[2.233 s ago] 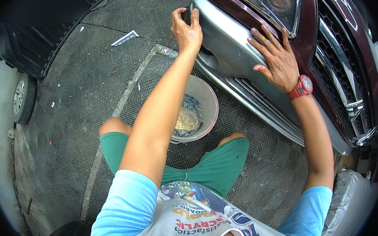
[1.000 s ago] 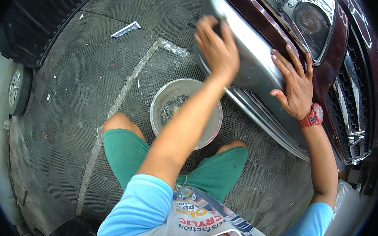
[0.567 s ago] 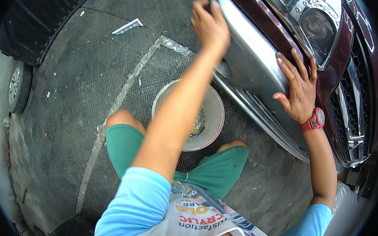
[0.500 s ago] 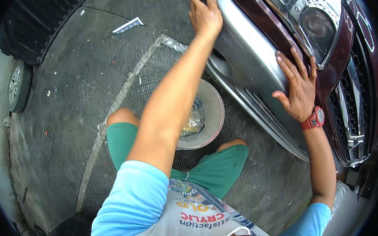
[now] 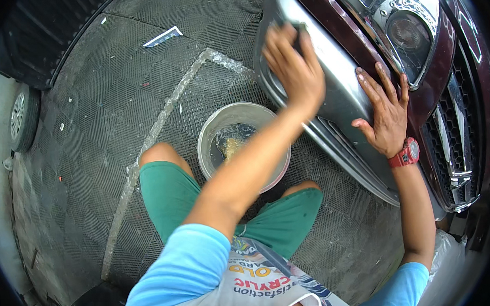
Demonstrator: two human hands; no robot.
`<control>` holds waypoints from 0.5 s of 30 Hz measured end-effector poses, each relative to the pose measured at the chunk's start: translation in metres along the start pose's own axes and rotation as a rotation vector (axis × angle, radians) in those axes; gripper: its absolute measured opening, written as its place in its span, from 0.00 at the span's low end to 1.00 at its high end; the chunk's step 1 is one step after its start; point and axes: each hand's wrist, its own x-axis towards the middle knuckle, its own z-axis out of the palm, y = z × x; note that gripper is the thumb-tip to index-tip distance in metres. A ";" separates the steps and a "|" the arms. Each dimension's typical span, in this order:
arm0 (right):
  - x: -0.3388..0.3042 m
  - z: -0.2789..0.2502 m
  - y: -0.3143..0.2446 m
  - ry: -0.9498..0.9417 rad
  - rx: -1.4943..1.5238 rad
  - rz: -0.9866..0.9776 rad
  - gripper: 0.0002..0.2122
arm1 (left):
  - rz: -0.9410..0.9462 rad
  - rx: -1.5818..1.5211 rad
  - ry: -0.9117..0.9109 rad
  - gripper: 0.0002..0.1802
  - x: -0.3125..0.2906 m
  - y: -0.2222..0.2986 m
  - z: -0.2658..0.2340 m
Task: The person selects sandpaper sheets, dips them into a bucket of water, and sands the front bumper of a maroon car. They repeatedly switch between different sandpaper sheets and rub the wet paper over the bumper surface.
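— Two hands on that car, and both belong to the one crouching in green shorts. What sits furthest left?

— Far left, a wheel (image 5: 24,120) of another vehicle at the edge of the grey textured floor (image 5: 86,164). A small flat card (image 5: 163,37) lies further up the floor, and a pale painted line (image 5: 158,130) runs diagonally toward the car.

— And between the knees?

— A round grey bucket (image 5: 210,149), with dirty water and something yellowish in it. It stands on the floor just below the bumper.

— The left hand?

— The left hand (image 5: 293,73) is stretched out over the bucket and pressed against the silver bumper (image 5: 338,98), near its upper corner. The fingers are curled over something dark, of which only a sliver shows past the knuckles. Looks like a pad or cloth, but I cannot tell which.

— And the right one?

— The right hand (image 5: 387,114) lies flat on the bumper where it meets the maroon bodywork (image 5: 428,97), fingers spread, gripping nothing. A red wristwatch (image 5: 407,153) is on that wrist. Above it is the headlight (image 5: 404,31), and further right the dark grille (image 5: 459,132).
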 end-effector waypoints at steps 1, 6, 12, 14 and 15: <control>0.000 -0.001 -0.002 -0.004 0.007 -0.006 0.45 | 0.070 -0.041 -0.003 0.23 -0.044 0.007 -0.008; -0.008 -0.001 0.003 -0.014 -0.014 0.019 0.44 | -0.143 -0.139 -0.152 0.25 0.016 -0.016 0.001; -0.005 0.003 -0.002 -0.004 -0.001 0.009 0.44 | -0.228 -0.117 -0.063 0.25 0.004 -0.011 -0.002; -0.004 0.002 -0.005 -0.004 0.010 -0.003 0.44 | -0.047 -0.020 -0.042 0.26 -0.083 0.010 -0.014; -0.002 0.003 -0.002 0.006 0.009 -0.005 0.44 | -0.052 -0.091 -0.086 0.28 -0.089 0.015 -0.019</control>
